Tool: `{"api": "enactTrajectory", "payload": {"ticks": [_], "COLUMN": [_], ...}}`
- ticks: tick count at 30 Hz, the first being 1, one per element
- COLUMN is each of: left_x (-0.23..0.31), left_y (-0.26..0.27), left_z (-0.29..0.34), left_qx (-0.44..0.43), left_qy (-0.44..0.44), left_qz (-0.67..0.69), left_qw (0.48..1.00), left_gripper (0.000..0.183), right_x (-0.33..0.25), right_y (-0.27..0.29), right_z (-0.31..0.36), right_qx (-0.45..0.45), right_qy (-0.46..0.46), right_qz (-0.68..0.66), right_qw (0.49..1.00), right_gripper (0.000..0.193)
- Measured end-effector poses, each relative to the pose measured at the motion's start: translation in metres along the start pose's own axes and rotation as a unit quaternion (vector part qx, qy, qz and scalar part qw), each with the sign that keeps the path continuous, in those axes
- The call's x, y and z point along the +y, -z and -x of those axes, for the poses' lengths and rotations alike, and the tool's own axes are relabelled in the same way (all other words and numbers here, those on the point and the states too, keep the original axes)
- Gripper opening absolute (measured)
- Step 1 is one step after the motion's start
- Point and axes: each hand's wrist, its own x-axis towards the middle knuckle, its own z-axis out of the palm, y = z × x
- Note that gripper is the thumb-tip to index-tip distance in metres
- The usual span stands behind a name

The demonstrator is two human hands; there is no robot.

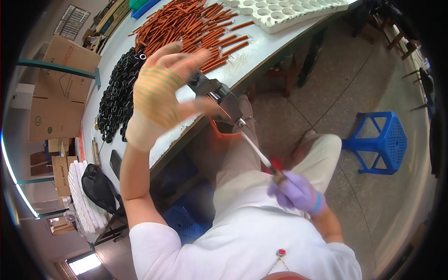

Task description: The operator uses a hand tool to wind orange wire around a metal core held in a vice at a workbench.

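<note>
My left hand (161,88), in a striped orange-and-green knit glove, is raised above the table edge with fingers spread and nothing in it. Just right of it a small dark metal fixture (219,95) sits at the table's edge. My right hand (298,192), in a purple glove, is low over my lap and grips the red end of a thin white rod (256,150) that slants up toward the fixture. A heap of copper-coloured rods (191,25) lies on the grey table (261,46) beyond my left hand.
A pile of black tubes (119,91) lies left of the copper rods. A white moulded tray (280,11) sits at the table's far end. A blue plastic stool (380,140) stands on the floor at right. Cardboard boxes (58,88) stand at left.
</note>
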Motion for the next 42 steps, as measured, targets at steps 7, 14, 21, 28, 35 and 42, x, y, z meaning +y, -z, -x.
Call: {"api": "enactTrajectory", "payload": {"ticks": [7, 14, 21, 28, 35, 42], "left_x": [0.010, 0.003, 0.015, -0.016, -0.003, 0.010], "left_y": [-0.009, 0.003, -0.003, -0.004, -0.012, 0.005], "left_z": [-0.004, -0.005, -0.024, -0.001, -0.010, -0.012], "left_qx": [0.037, -0.018, 0.067, 0.053, 0.166, -0.021], "left_qy": [-0.074, -0.017, -0.129, 0.123, -0.025, 0.189], "left_qz": [0.021, 0.010, 0.071, 0.177, -0.002, 0.131], "left_qw": [0.996, 1.000, 0.987, 0.975, 0.986, 0.973], "left_gripper": [0.027, 0.054, 0.028, 0.017, 0.016, 0.046], "right_x": [-0.030, -0.007, -0.018, 0.010, -0.010, 0.006], "right_y": [-0.025, -0.001, -0.026, -0.007, -0.034, 0.004], "right_z": [-0.053, -0.015, -0.048, 0.005, -0.065, -0.012], "right_qx": [-0.070, -0.018, -0.089, -0.086, -0.110, -0.062], "right_qy": [-0.106, -0.001, -0.106, -0.060, -0.066, -0.060], "right_qz": [-0.158, -0.037, -0.209, -0.255, -0.251, -0.135], "right_qw": [0.979, 0.999, 0.968, 0.961, 0.959, 0.987], "right_gripper": [0.049, 0.043, 0.047, 0.035, 0.059, 0.050]}}
